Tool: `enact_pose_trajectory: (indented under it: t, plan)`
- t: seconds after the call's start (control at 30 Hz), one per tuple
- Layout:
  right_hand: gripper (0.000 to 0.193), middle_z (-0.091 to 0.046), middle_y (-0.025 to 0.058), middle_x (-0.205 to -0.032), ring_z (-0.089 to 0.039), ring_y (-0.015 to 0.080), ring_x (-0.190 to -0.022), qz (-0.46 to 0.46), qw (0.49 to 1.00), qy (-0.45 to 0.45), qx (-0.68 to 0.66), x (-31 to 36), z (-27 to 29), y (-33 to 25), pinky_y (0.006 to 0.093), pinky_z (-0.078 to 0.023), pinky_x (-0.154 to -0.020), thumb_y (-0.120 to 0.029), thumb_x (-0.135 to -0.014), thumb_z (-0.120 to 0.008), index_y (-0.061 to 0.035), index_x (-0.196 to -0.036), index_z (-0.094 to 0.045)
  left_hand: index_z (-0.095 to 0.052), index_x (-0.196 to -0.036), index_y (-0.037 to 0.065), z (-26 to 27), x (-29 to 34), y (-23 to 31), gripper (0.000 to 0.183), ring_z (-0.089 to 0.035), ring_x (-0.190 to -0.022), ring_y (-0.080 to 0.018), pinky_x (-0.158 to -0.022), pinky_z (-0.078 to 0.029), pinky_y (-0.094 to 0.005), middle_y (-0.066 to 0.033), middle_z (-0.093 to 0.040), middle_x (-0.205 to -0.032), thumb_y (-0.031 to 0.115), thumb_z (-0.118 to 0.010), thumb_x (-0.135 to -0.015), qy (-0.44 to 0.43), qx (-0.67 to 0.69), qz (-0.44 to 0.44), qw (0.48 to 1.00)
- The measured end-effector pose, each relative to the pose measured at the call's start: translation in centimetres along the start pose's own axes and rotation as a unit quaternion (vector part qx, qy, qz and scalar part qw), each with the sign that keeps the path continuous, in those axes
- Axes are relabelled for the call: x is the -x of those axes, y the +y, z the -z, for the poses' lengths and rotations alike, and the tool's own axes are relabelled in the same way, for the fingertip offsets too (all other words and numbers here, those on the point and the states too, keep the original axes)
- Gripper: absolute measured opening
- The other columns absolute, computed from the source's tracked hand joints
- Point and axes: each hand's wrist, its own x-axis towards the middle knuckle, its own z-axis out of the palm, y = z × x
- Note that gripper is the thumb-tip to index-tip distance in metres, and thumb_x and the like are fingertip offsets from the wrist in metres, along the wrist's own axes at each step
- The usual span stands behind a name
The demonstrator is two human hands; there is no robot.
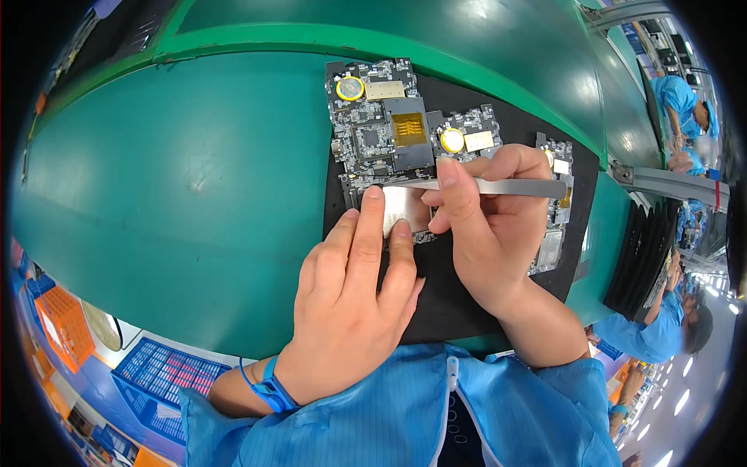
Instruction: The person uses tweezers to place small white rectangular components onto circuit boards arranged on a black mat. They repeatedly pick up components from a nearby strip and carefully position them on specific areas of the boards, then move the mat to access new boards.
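A black circuit board [366, 140] with a yellow-rimmed coin cell [350, 88] lies in front of me on a black mat [443, 288]. A shiny metal plate [405, 208] covers its near part. My left hand [350, 288] lies over that near end, fingers stretched out, two fingertips pressing on the plate and its edge. In my right hand [498, 226] I grip silver tweezers [521, 187] between thumb and fingers. Their thin tips point left, along the plate's far edge. Whether the tips grip anything is too small to tell.
Two more circuit boards lie on the mat, one board [482, 124] behind my right hand and another [551, 241] to its right. A green ledge [311, 39] borders the green table [187, 202]. Blue crates [167, 373] stand lower left. Co-workers in blue [654, 335] sit at right.
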Motion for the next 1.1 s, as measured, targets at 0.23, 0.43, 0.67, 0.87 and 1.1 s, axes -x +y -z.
enact_pose_trajectory:
  t: [0.23,0.43,0.67,0.87,1.1]
  plan:
    - [0.028,-0.052,0.0041,-0.076,-0.054,0.0042,-0.055,-0.005,0.999,0.0,-0.047,-0.1,0.0,0.0,0.0173,-0.044,-0.045,-0.005,-0.086,-0.065,0.0004,-0.094,-0.039,-0.055,-0.117,0.0,-0.2,0.1,-0.2,0.052,-0.049,-0.104,-0.038,-0.087,-0.043,-0.0434,-0.0239,-0.046,-0.126,0.013,-0.073,-0.07,0.015,0.011,-0.006,1.0]
    - [0.028,-0.054,0.0032,-0.07,-0.053,0.0031,-0.053,-0.012,0.999,0.017,-0.045,-0.1,-0.1,-0.1,0.0169,-0.044,-0.044,-0.009,-0.086,-0.066,-0.0009,-0.093,-0.04,-0.056,-0.116,0.0,-0.3,0.1,-0.3,0.051,-0.049,-0.102,-0.0373,-0.085,-0.044,-0.043,-0.0228,-0.047,-0.124,0.012,-0.073,-0.07,0.031,0.005,-0.012,0.999]
    - [0.029,-0.056,0.0036,-0.067,-0.054,0.0029,-0.054,-0.058,0.998,0.01,-0.016,-0.8,0.0,-0.5,0.0166,-0.043,-0.042,-0.012,-0.087,-0.066,-0.0016,-0.092,-0.04,-0.059,-0.111,-0.001,-0.6,0.0,-0.2,0.046,-0.051,-0.101,-0.0369,-0.085,-0.044,-0.0427,-0.0225,-0.048,-0.124,0.012,-0.072,-0.069,0.042,-0.001,-0.017,0.999]
    - [0.028,-0.056,0.0042,-0.068,-0.056,0.0039,-0.057,-0.127,0.99,-0.005,-0.052,-1.4,0.0,-1.1,0.0167,-0.044,-0.043,-0.011,-0.087,-0.065,-0.0024,-0.092,-0.04,-0.06,-0.109,-0.001,-0.7,0.1,-0.3,0.043,-0.052,-0.1,-0.0374,-0.084,-0.046,-0.0423,-0.0225,-0.05,-0.122,0.013,-0.071,-0.07,0.046,-0.011,-0.018,0.999]
    - [0.029,-0.058,0.005,-0.073,-0.063,0.0075,-0.064,-0.103,0.991,-0.014,-0.081,-0.9,0.4,-1.0,0.0168,-0.047,-0.046,-0.009,-0.088,-0.064,-0.0038,-0.097,-0.038,-0.062,-0.108,-0.001,-0.6,0.1,-0.3,0.041,-0.053,-0.101,-0.0365,-0.085,-0.046,-0.0405,-0.0221,-0.051,-0.121,0.014,-0.07,-0.071,0.049,-0.009,-0.018,0.999]
